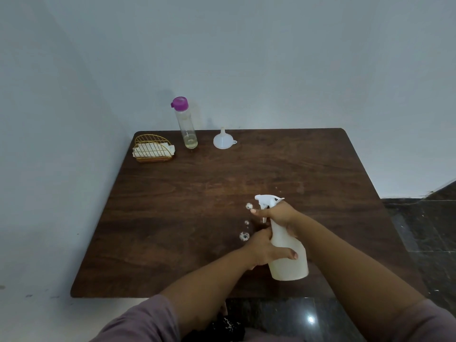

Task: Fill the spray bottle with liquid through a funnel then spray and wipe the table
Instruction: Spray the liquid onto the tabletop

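Napkins in a gold wire holder, a purple-capped bottle and a white funnel line the table's far edge. Nearer, foam spots — the left hand grasps the white spray bottle body, the right hand its neck.

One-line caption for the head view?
Both hands hold the white spray bottle over the wooden table, foam spots beside it.

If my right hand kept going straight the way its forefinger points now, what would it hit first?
The right hand, gripping the spray bottle neck, points its forefinger left. Nearest that way are the foam spots on the table, then bare wood; height above them is unclear.
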The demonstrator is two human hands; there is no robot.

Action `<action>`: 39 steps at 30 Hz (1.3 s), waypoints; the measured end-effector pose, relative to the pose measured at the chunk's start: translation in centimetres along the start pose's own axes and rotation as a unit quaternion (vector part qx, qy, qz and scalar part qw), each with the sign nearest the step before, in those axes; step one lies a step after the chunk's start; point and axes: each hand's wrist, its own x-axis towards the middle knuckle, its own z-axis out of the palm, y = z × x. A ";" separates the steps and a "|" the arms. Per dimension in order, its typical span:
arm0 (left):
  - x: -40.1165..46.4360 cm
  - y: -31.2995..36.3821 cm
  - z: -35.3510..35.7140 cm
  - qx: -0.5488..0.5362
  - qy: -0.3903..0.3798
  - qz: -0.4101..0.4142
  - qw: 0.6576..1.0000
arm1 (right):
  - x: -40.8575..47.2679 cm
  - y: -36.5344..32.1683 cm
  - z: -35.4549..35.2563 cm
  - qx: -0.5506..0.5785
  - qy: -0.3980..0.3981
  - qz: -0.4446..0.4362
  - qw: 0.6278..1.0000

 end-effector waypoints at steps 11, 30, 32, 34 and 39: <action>0.0 -0.2 -0.4 -0.020 0.000 0.010 1.000 | 0.4 -0.3 0.0 0.005 0.037 0.067 0.997; -1.1 -0.4 -0.8 -0.028 -0.020 0.023 0.999 | -0.7 -0.4 0.9 0.067 0.009 0.038 0.997; -1.2 -0.2 -0.9 -0.023 -0.020 0.014 0.999 | -0.7 -0.5 0.9 0.075 0.006 0.027 0.997; -1.3 -0.3 -0.7 -0.022 -0.020 0.015 0.999 | -1.0 -0.5 1.3 0.033 0.026 0.022 0.999; -1.8 -1.0 -0.4 -0.001 -0.014 0.010 1.000 | -1.5 -0.1 2.2 -0.111 0.096 0.040 0.988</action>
